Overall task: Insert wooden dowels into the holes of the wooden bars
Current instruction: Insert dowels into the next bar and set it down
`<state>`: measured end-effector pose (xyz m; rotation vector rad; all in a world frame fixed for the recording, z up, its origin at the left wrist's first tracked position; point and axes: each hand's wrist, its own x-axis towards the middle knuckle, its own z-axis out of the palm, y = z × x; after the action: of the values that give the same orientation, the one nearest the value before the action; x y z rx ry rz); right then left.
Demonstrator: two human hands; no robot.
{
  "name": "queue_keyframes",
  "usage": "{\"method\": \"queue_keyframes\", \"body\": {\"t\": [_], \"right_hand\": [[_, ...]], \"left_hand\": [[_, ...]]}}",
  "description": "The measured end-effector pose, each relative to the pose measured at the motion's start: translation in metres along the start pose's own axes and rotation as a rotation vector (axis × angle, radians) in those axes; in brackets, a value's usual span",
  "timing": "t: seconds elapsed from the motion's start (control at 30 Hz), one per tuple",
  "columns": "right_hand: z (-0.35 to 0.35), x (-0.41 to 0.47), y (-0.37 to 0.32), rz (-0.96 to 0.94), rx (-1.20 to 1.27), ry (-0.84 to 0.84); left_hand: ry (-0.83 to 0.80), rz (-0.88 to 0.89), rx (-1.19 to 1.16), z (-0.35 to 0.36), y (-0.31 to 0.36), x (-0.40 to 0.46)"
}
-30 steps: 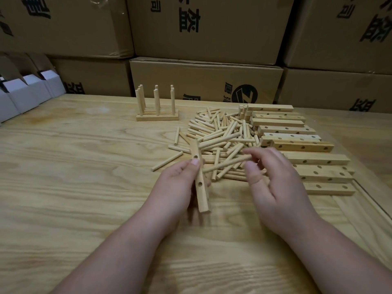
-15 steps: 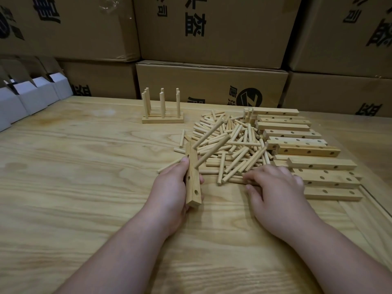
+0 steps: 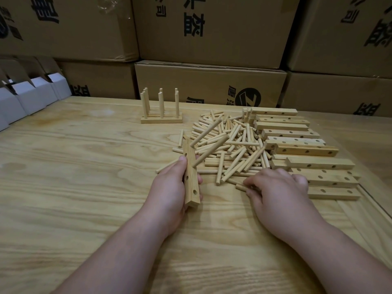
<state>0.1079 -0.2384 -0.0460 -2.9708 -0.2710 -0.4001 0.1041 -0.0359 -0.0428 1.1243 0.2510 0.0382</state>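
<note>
My left hand (image 3: 169, 187) grips a wooden bar (image 3: 192, 183) with several holes, held on edge above the table. Two dowels (image 3: 209, 152) stick out of the bar's far part and slant up to the right over the pile. My right hand (image 3: 277, 189) lies palm down at the near edge of the loose dowel pile (image 3: 233, 149), its fingertips pinching a dowel (image 3: 241, 186) that lies on the table. A row of bare drilled bars (image 3: 307, 149) lies to the right of the pile.
Finished bars with upright dowels (image 3: 161, 109) stand at the back of the wooden table (image 3: 84, 166). Stacked cardboard boxes (image 3: 210, 85) wall off the far side. White folded cartons (image 3: 25, 98) sit at the left edge. A seam in the table runs at the right.
My right hand put the dowel it was carrying into the bar, then dropped to the near edge of the pile. The left hand has kept hold of the bar.
</note>
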Motion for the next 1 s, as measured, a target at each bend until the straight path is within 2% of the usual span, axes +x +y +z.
{"method": "queue_keyframes", "body": {"t": [0.33,0.5,0.6,0.7,0.77,1.0], "right_hand": [[-0.004,-0.002,-0.003,-0.005,0.019,-0.059],[-0.005,-0.005,-0.001,0.004,0.064,-0.010],[-0.008,-0.005,-0.002,-0.010,0.074,0.091],[-0.012,-0.007,-0.006,-0.101,0.225,0.239],[-0.013,-0.011,-0.009,-0.186,0.339,0.280],[-0.014,-0.020,-0.018,-0.441,0.515,0.143]], "left_hand": [[-0.011,0.016,0.020,0.003,0.002,-0.004],[-0.007,0.018,0.033,0.003,0.003,-0.005],[0.000,0.027,0.051,0.003,0.003,-0.005],[0.005,0.042,0.079,0.003,0.001,-0.004],[0.000,0.060,0.108,0.002,-0.001,-0.003],[0.025,0.180,0.226,0.001,-0.004,-0.003]]}}
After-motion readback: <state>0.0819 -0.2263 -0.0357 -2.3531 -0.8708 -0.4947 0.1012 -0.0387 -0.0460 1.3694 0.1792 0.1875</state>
